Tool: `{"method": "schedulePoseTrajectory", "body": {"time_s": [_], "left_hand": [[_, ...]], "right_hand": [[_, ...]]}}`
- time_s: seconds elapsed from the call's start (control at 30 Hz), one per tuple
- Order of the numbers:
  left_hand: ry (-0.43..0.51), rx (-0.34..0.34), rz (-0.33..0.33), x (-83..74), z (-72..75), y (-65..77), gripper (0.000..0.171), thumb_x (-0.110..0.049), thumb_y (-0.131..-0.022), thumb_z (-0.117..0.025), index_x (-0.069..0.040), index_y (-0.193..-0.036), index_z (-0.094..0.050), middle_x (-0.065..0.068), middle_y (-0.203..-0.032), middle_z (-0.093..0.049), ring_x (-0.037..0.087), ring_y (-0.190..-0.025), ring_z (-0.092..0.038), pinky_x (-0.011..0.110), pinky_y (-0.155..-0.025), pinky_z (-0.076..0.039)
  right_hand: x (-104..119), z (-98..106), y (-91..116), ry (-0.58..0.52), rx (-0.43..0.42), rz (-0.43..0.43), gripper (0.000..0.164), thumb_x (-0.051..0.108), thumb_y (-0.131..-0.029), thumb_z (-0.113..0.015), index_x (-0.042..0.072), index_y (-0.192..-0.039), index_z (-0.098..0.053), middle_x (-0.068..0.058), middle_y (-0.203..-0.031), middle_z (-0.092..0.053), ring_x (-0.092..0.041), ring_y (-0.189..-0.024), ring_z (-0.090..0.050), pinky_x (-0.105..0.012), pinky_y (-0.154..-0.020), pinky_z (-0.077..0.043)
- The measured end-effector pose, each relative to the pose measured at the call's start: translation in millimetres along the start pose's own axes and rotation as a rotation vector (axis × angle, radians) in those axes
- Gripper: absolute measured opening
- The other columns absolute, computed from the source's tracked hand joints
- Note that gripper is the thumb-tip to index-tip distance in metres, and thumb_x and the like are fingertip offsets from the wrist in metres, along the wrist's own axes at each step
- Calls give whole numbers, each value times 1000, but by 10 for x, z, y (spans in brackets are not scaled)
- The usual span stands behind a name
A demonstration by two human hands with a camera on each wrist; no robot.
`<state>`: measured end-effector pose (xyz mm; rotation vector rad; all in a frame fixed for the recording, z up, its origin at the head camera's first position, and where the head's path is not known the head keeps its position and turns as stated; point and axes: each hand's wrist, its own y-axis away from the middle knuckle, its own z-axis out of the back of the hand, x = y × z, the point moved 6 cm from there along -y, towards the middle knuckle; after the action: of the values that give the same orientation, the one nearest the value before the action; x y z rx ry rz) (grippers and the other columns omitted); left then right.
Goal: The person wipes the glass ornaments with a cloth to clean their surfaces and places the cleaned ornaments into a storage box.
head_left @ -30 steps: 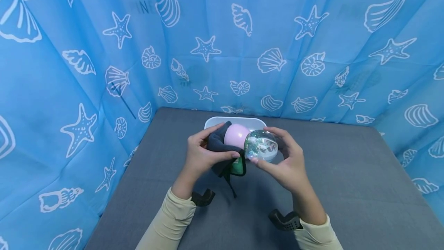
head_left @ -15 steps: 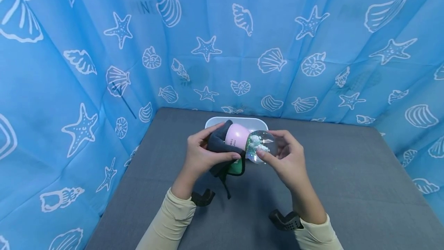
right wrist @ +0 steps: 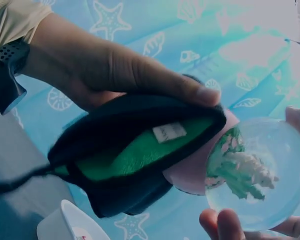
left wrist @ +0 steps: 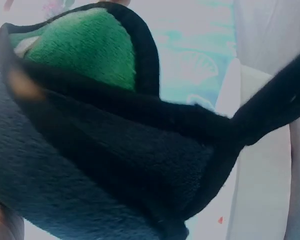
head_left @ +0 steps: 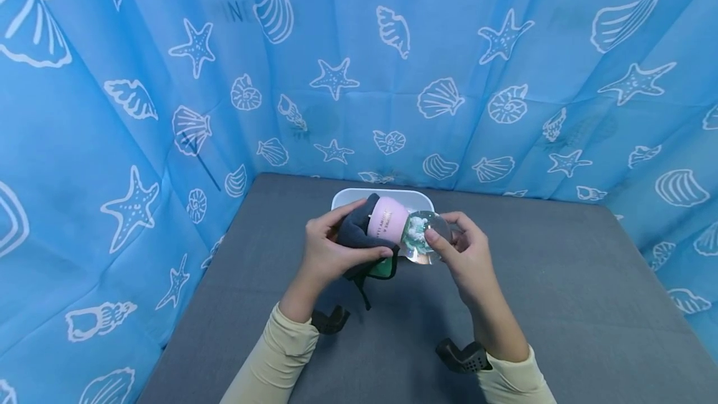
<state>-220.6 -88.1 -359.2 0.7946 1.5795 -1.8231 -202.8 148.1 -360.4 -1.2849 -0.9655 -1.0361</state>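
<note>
A snow globe (head_left: 416, 243) with a pink base (head_left: 388, 219) lies sideways between my hands, above the table. Gold lettering shows on the base, and a white and green figure sits inside the clear ball. My left hand (head_left: 324, 247) grips a folded dark grey cloth (left wrist: 90, 150) round the base's end. The cloth has a green plush side (right wrist: 145, 152), black edging and a hanging strap (right wrist: 20, 182). Curled round the glass ball (right wrist: 275, 165), my right hand (head_left: 470, 255) has its thumb on the near side; some of its fingers are hidden behind the ball.
Just behind the hands stands a white oblong tub (head_left: 417, 196), partly covered by them; a small reddish mark shows inside it in the wrist views. Grey fabric covers the table (head_left: 561, 292). A blue curtain (head_left: 359, 111) with shells and starfish hangs behind and at the sides.
The snow globe has rolled on its long axis, bringing the base's lettering into view. My right thumb has shifted up over the ball. The left hand keeps its grip on the cloth.
</note>
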Motion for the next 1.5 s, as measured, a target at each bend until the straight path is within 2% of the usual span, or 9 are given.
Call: {"method": "schedulePoseTrajectory", "body": {"time_s": [0.17, 0.3, 0.4, 0.53, 0.73, 0.8, 0.97, 1.27, 1.5], "left_hand": [[4, -4, 0, -13, 11, -18, 81, 1, -63, -101, -8, -138, -71, 17, -118, -79, 20, -95, -78, 31, -80, -66], [17, 3, 10, -18, 18, -17, 80, 1, -64, -101, -8, -138, -71, 17, -121, -78, 22, -99, -78, 32, -82, -67], [8, -5, 13, -6, 38, -15, 80, 1, -65, -101, -8, -139, -71, 17, -122, -78, 22, -99, -78, 32, -83, -66], [0, -20, 12, 1, 72, -14, 79, 2, -66, -100, -8, -139, -70, 17, -122, -78, 22, -99, -78, 32, -84, -66], [3, -24, -1, -19, 92, -21, 80, 2, -65, -100, -8, -139, -70, 16, -123, -77, 23, -102, -78, 34, -85, -66], [-3, -25, -3, -18, 92, -20, 80, 2, -65, -100, -8, -139, -70, 16, -123, -77, 23, -101, -78, 33, -85, -66], [-3, -25, 2, -6, 84, -9, 80, 3, -65, -100, -8, -139, -70, 16, -124, -77, 22, -101, -78, 32, -85, -66], [23, -18, 7, -13, 27, 8, 79, 2, -67, -99, -8, -140, -70, 16, -125, -76, 23, -101, -78, 33, -85, -66], [39, -20, -19, -18, 13, 2, 80, 5, -66, -99, -8, -140, -69, 16, -125, -77, 22, -103, -78, 35, -86, -66]], "right_hand": [[18, -34, 0, -49, 8, 53, 31, -6, -96, -65, -6, -127, -60, -7, -115, -65, -12, -87, -70, -26, -71, -65], [32, -49, 12, -27, 20, 85, 50, -11, -90, -70, -3, -137, -57, -8, -126, -62, -14, -93, -69, -26, -70, -66], [37, -70, 18, 22, 73, 108, 68, -12, -84, -77, 0, -146, -52, -7, -134, -60, -14, -98, -69, -26, -71, -66], [67, -92, 24, 51, 177, 164, 88, -17, -77, -82, 2, -155, -45, -11, -144, -54, -16, -109, -68, -27, -80, -66], [132, -60, 32, 33, 235, 229, 116, -25, -72, -82, 13, -168, -29, -25, -154, -45, -21, -103, -75, -29, -83, -66], [147, -52, 31, 23, 240, 239, 114, -27, -72, -81, 12, -167, -32, -27, -155, -45, -22, -101, -76, -30, -83, -66], [158, -48, 28, 52, 228, 228, 97, -25, -73, -82, 6, -158, -47, -16, -152, -48, -20, -103, -76, -30, -84, -66], [132, 76, 23, 264, 115, 220, 93, -9, -65, -97, 13, -148, -61, -13, -136, -68, -7, -106, -74, -20, -87, -62], [97, 84, 3, 188, 114, 181, 85, -12, -69, -93, 8, -145, -62, -15, -140, -62, -17, -92, -77, -26, -79, -66]]}}
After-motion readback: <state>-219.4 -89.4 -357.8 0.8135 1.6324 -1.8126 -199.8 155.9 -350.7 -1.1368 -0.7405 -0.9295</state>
